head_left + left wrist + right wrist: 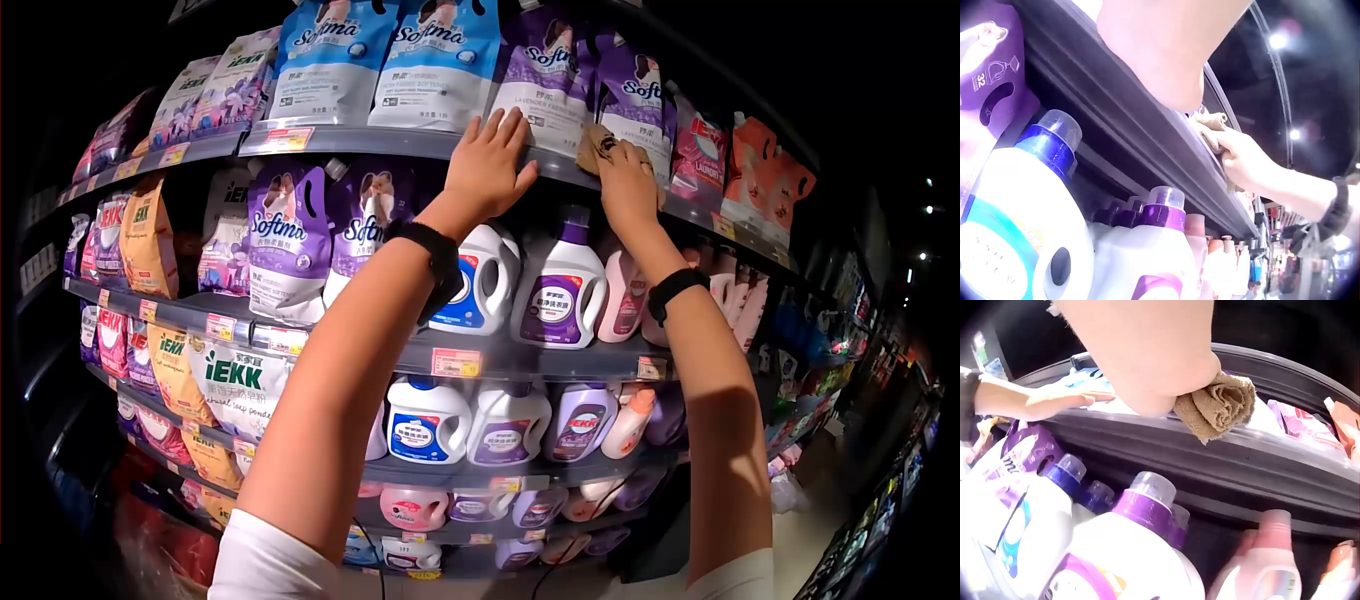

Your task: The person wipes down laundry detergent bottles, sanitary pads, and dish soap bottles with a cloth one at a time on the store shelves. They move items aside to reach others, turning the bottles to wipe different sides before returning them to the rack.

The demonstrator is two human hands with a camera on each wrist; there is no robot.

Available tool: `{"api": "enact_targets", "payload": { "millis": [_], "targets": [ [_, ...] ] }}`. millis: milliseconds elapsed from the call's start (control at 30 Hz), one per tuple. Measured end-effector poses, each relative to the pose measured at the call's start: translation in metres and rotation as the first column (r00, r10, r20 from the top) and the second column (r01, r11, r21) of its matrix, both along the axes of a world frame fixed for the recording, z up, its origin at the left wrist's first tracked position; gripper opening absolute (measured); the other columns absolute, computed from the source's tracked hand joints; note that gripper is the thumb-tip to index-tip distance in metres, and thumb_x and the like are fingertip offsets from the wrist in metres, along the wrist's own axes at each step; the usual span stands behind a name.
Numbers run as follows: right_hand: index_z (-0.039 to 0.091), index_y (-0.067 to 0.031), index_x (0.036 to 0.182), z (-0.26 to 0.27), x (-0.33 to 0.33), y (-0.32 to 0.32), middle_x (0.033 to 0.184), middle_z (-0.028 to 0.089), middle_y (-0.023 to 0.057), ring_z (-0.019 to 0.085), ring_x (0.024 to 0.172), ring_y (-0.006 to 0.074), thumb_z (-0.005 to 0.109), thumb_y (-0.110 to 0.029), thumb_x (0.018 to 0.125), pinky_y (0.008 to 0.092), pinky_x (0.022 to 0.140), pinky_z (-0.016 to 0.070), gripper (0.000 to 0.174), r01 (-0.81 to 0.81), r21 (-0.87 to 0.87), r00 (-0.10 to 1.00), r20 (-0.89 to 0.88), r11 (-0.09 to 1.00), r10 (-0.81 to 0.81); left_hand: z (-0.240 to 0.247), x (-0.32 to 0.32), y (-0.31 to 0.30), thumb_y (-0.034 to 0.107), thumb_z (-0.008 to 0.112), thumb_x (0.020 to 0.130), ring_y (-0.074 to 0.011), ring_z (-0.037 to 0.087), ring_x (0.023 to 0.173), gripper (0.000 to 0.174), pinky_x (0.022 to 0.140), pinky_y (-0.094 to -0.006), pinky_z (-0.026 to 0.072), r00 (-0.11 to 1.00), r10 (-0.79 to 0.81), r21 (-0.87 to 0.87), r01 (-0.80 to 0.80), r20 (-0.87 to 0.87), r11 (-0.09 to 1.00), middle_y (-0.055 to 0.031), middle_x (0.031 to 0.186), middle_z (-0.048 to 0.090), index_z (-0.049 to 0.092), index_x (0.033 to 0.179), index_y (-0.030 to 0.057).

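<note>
My right hand (630, 185) grips a folded brown cloth (1219, 409) at the front edge of the upper shelf (560, 168), just below the purple softener pouch (637, 95) on the right. To its left, my left hand (487, 165) reaches up with fingers spread and nearly straight. Its fingertips overlap the lower part of another purple softener pouch (547, 75) in the head view. Blue softener pouches (437, 65) stand beside that one. From the left wrist view, the cloth (1211, 128) bunches out of the right hand against the shelf's front.
Beneath the upper shelf stand white detergent bottles, one with a purple cap (563, 285), and pink bottles (625, 292). Purple pouches (287, 240) fill the left part of that level. Lower shelves carry more bottles (428, 420) and powder bags (236, 382). Price tags (457, 362) line the edges.
</note>
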State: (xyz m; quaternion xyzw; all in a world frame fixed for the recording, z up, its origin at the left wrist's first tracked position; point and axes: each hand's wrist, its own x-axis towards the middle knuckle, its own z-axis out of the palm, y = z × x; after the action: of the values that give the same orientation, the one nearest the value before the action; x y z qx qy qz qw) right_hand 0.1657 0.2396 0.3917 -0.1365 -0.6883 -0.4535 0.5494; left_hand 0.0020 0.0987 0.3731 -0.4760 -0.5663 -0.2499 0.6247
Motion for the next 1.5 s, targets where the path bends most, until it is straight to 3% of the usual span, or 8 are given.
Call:
{"api": "enact_targets", "payload": {
  "millis": [133, 167, 267, 467, 567, 800, 1100, 1500],
  "targets": [
    [0.061, -0.008, 0.109, -0.019, 0.009, -0.012, 0.112, 0.055, 0.0123, 0.042, 0.118, 0.0285, 0.055, 0.0, 0.068, 0.0405, 0.089, 0.039, 0.042, -0.054, -0.119, 0.997, 0.053, 0.991, 0.061, -0.008, 0.007, 0.004, 0.039, 0.037, 0.091, -0.0264, 0.025, 0.134, 0.059, 0.108, -0.0417, 0.0203, 0.999, -0.024, 0.041, 0.025, -0.037, 0.999, -0.0121, 0.144, 0.028, 0.03, 0.137, 0.0025],
    [0.066, -0.0086, 0.094, -0.019, 0.001, -0.005, 0.099, 0.059, 0.008, 0.047, 0.111, 0.0268, 0.054, -0.009, 0.075, 0.0406, 0.084, 0.0391, 0.022, -0.183, -0.036, 0.983, 0.002, 0.982, 0.183, -0.011, 0.011, 0.004, 0.036, 0.038, 0.091, -0.027, 0.024, 0.134, 0.059, 0.108, -0.0421, 0.0202, 0.998, -0.053, 0.019, 0.053, -0.028, 0.998, -0.0113, 0.145, 0.027, 0.027, 0.139, 0.0041],
    [0.068, -0.0109, 0.09, -0.017, -0.004, -0.018, 0.094, 0.061, 0.0046, 0.05, 0.104, 0.0237, 0.062, -0.007, 0.065, 0.0388, 0.085, 0.0388, 0.026, -0.358, -0.078, 0.933, 0.007, 0.93, 0.36, -0.02, 0.025, 0.005, 0.032, 0.042, 0.089, -0.0268, 0.023, 0.135, 0.061, 0.109, -0.0439, 0.0185, 0.967, -0.242, -0.067, 0.236, -0.085, 0.969, -0.0099, 0.147, 0.023, 0.022, 0.141, 0.0074],
    [0.068, -0.0049, 0.079, -0.013, 0.004, 0.007, 0.095, 0.063, 0.0082, 0.051, 0.105, 0.0242, 0.058, -0.007, 0.068, 0.0386, 0.085, 0.0398, 0.015, -0.404, -0.117, 0.902, 0.114, 0.907, 0.416, -0.012, 0.071, 0.03, 0.012, 0.067, 0.066, -0.0339, 0.033, 0.127, 0.08, 0.106, -0.0428, 0.0278, 0.926, -0.353, -0.189, 0.325, -0.138, 0.927, -0.02, 0.137, 0.034, 0.028, 0.136, 0.0032],
    [0.068, -0.0021, 0.079, -0.015, 0.018, 0.031, 0.098, 0.063, 0.0123, 0.053, 0.104, 0.0255, 0.058, -0.01, 0.07, 0.0389, 0.088, 0.0402, 0.016, -0.473, -0.123, 0.874, 0.062, 0.872, 0.483, -0.007, 0.101, 0.055, 0.013, 0.069, 0.065, -0.0349, 0.041, 0.12, 0.075, 0.103, -0.0415, 0.0321, 0.958, -0.198, -0.136, 0.172, -0.208, 0.976, -0.0206, 0.13, 0.04, 0.034, 0.13, 0.0019],
    [0.065, 0.0005, 0.084, -0.011, 0.107, 0.125, 0.091, 0.063, 0.0126, 0.055, 0.098, 0.0263, 0.056, -0.009, 0.062, 0.0382, 0.084, 0.0425, 0.025, -0.61, -0.099, 0.788, 0.026, 0.786, 0.615, -0.009, 0.185, 0.168, 0.014, 0.066, 0.066, -0.0367, 0.043, 0.119, 0.07, 0.099, -0.0399, 0.0361, 0.957, -0.195, -0.039, 0.191, -0.214, 0.981, -0.0252, 0.129, 0.041, 0.036, 0.126, -0.0044],
    [0.062, 0.0011, 0.086, -0.013, 0.224, 0.267, 0.095, 0.059, 0.0147, 0.058, 0.086, 0.0343, 0.058, -0.009, 0.066, 0.0417, 0.078, 0.0465, 0.023, -0.612, -0.077, 0.791, -0.05, 0.787, 0.61, -0.006, 0.3, 0.307, 0.009, 0.06, 0.064, -0.0375, 0.045, 0.116, 0.064, 0.099, -0.0419, 0.0352, 0.883, -0.387, -0.046, 0.389, -0.266, 0.92, -0.0253, 0.125, 0.044, 0.04, 0.123, -0.0032],
    [0.059, 0.0036, 0.094, -0.031, 0.323, 0.33, 0.102, 0.056, 0.0184, 0.056, 0.094, 0.0362, 0.059, -0.005, 0.065, 0.042, 0.081, 0.046, 0.031, -0.43, -0.205, 0.902, -0.132, 0.879, 0.41, -0.007, 0.377, 0.394, 0.008, 0.064, 0.062, -0.0333, 0.05, 0.109, 0.053, 0.093, -0.04, 0.0397, 0.756, -0.584, -0.087, 0.587, -0.296, 0.805, -0.0176, 0.115, 0.051, 0.047, 0.112, 0.004]
  ]
}}
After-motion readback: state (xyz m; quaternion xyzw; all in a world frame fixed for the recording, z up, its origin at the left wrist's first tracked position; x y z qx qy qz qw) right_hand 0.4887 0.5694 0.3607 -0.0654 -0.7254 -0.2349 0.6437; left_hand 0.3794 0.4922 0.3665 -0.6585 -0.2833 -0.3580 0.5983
